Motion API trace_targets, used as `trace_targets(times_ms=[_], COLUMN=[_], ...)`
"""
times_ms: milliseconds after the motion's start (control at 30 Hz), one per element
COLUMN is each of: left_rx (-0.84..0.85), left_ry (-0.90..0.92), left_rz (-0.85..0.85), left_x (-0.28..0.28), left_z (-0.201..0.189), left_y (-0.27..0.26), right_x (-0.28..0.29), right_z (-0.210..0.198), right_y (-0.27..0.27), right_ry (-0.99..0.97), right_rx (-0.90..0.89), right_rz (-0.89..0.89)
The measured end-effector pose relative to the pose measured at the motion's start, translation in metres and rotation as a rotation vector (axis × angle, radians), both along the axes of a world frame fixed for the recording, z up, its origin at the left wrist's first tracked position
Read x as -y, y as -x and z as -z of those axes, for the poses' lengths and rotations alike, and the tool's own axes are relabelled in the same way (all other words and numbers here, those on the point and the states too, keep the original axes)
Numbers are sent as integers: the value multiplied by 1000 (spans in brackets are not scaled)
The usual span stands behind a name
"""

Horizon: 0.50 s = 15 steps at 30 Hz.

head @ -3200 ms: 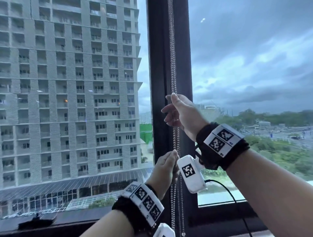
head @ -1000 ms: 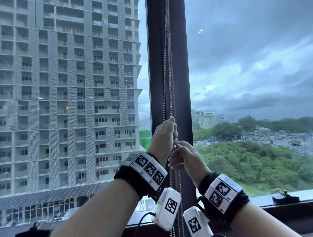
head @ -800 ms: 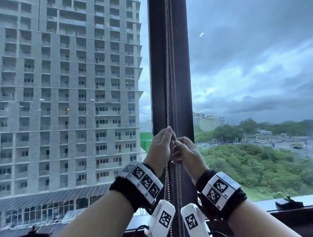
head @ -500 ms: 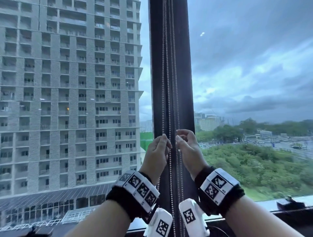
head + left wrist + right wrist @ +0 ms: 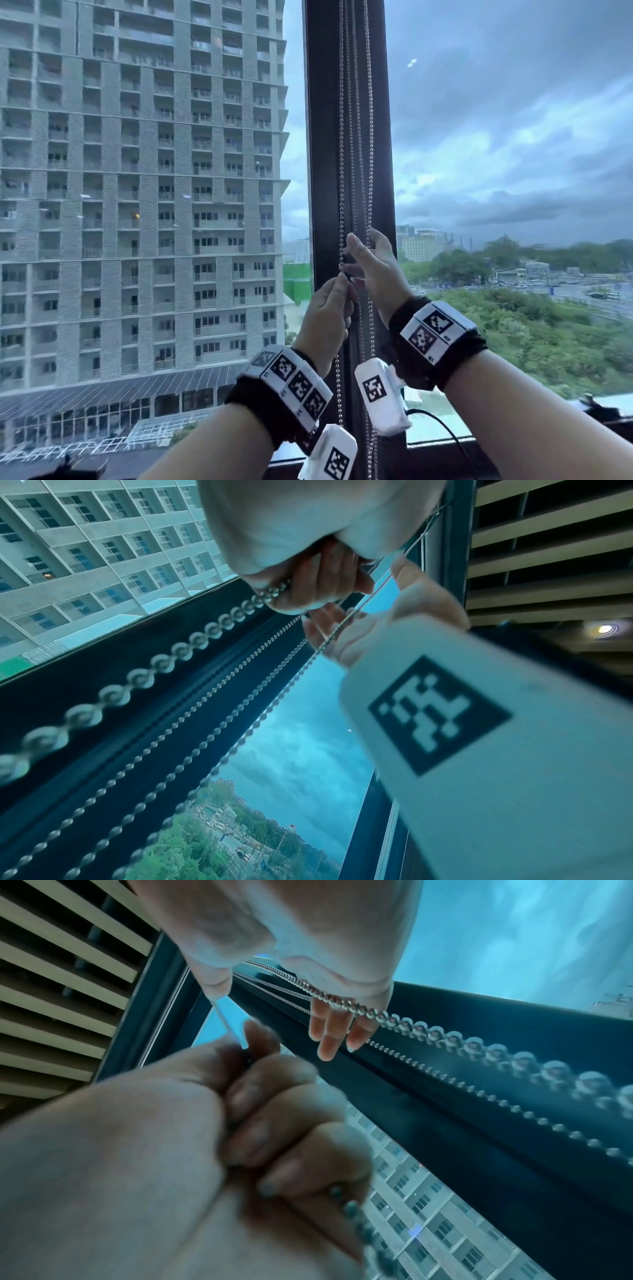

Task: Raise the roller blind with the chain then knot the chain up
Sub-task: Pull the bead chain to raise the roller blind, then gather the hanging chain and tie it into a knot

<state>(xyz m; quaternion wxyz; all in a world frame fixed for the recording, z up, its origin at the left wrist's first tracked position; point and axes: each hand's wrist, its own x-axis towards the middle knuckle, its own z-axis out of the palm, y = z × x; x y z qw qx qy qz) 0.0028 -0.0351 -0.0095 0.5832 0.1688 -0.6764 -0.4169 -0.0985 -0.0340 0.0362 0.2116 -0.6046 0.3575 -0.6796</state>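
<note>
Several strands of silver bead chain (image 5: 341, 171) hang down the dark window mullion (image 5: 322, 137). My left hand (image 5: 329, 308) is curled in a fist round the leftmost strand, seen close up as a fist (image 5: 274, 1123) in the right wrist view. My right hand (image 5: 373, 270) is just above and to the right of it. A right-hand strand (image 5: 368, 192) runs between its thumb and forefinger. In the right wrist view its fingers (image 5: 330, 1031) are straight and the chain (image 5: 428, 1034) lies across them. No blind fabric covers the glass in the head view.
A window sill (image 5: 445, 455) runs below, with a small dark object (image 5: 596, 407) on it at the right. A black cable (image 5: 442, 428) trails from the right wrist camera. A slatted ceiling (image 5: 548, 547) with a lamp (image 5: 604, 628) is overhead. A tower block stands outside.
Half a second ago both hands pinched strands side by side at one height. The right hand has since risen above the left and straightened its fingers; the left hand still grips its strand.
</note>
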Motion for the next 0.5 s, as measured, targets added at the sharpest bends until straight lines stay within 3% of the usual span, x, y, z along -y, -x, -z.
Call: trace_targets(times_ms=[167,367,433,500], left_rx=[117,240,304,497], left_ry=[-32,2,128,347], left_rz=[7,21,-80,-281], left_x=[0,-3,-4,-7], left_z=[12,19,18,12], left_y=[7,-1,-6,-12], right_x=[-12,-11,-14,-16], right_z=[-1,18,24,28], right_y=[-12,-12,-12,-10], right_ry=[21,102,112,146], right_rx=[-33,11,84,133], right_rz=[-103,-52,-92,-107])
